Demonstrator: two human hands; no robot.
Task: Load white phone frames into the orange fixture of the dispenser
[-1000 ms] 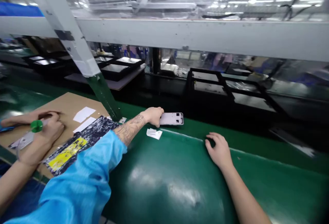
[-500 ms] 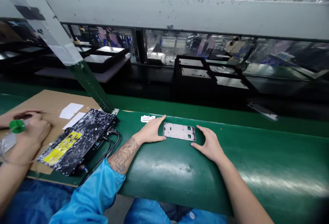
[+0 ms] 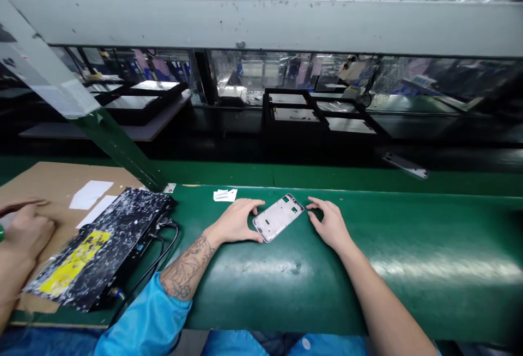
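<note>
A pale silver phone frame [image 3: 278, 217] lies slantwise on the green belt [image 3: 408, 252], its far end pointing up and right. My left hand [image 3: 236, 221] grips the frame's near end between thumb and fingertips; the forearm is tattooed under a blue sleeve. My right hand [image 3: 332, 224] rests on the belt just right of the frame's far corner, fingers spread and holding nothing; whether a fingertip touches the frame I cannot tell.
A black speckled device [image 3: 96, 246] with a yellow label and cables sits left on cardboard [image 3: 49, 182]. A co-worker's hand [image 3: 24, 231] works at the far left. A white scrap [image 3: 224, 195] lies behind my left hand. Black trays [image 3: 310, 112] stand beyond the belt, by a slanted post [image 3: 110, 138].
The frame has swung from lying level to a diagonal, with my left hand now gripping its near end. My right hand has eased off to its far corner. The co-worker's hand moved left.
</note>
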